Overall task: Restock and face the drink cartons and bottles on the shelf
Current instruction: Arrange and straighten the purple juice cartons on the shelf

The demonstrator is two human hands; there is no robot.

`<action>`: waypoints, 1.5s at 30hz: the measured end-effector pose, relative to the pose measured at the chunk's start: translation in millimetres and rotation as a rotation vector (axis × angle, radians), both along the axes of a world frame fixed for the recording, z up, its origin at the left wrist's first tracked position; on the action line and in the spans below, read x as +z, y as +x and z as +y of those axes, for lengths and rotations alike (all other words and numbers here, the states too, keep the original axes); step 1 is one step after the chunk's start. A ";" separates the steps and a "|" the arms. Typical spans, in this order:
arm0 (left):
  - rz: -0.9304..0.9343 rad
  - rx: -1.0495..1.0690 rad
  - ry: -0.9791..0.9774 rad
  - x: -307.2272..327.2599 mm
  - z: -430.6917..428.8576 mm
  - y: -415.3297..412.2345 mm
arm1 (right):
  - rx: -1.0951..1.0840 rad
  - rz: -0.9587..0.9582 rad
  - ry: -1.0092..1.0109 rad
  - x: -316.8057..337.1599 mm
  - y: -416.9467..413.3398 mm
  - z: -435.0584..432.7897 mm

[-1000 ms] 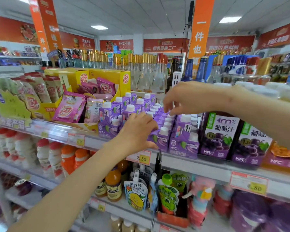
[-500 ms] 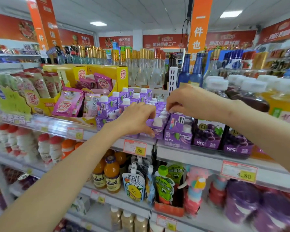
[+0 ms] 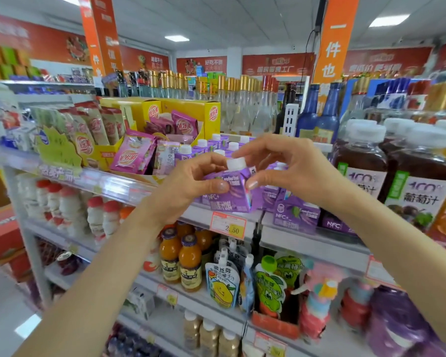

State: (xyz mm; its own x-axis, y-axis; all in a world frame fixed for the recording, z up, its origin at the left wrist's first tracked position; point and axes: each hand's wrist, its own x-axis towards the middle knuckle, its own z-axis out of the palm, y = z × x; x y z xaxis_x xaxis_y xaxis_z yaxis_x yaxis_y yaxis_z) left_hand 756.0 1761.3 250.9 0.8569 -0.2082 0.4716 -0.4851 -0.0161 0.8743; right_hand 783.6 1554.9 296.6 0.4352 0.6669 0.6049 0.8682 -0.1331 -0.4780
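A small purple drink carton [image 3: 232, 191] with a white cap is lifted just in front of the shelf edge [image 3: 307, 240]. My left hand [image 3: 191, 184] grips its left side, thumb on the front face. From the right, my right hand [image 3: 291, 173] pinches its top corner, thumb on the front. Rows of matching purple cartons [image 3: 294, 215] stand on the shelf behind and to the right. Large dark grape juice bottles [image 3: 420, 181] with white caps stand at the right.
Pink snack packets [image 3: 131, 157] and yellow display boxes [image 3: 191, 114] sit left of the cartons. Glass bottles [image 3: 242, 104] line the far side. Below hang a 2.50 price tag [image 3: 229, 226], orange juice bottles [image 3: 180, 258] and pouch drinks [image 3: 223, 282].
Both hands have drawn back from among the shelved cartons and now hold one purple carton lifted out in front of the shelf edge. The view has moved closer.
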 end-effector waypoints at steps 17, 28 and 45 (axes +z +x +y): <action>0.144 0.021 -0.275 -19.0 9.0 -7.3 | 0.050 0.045 0.235 -52.4 -2.4 23.1; 0.211 0.099 -0.265 -10.4 1.5 -16.1 | 0.103 0.458 0.492 -58.6 -5.7 29.0; -0.225 0.323 0.123 1.6 11.7 -43.0 | 0.204 0.995 0.397 -34.0 -2.2 31.3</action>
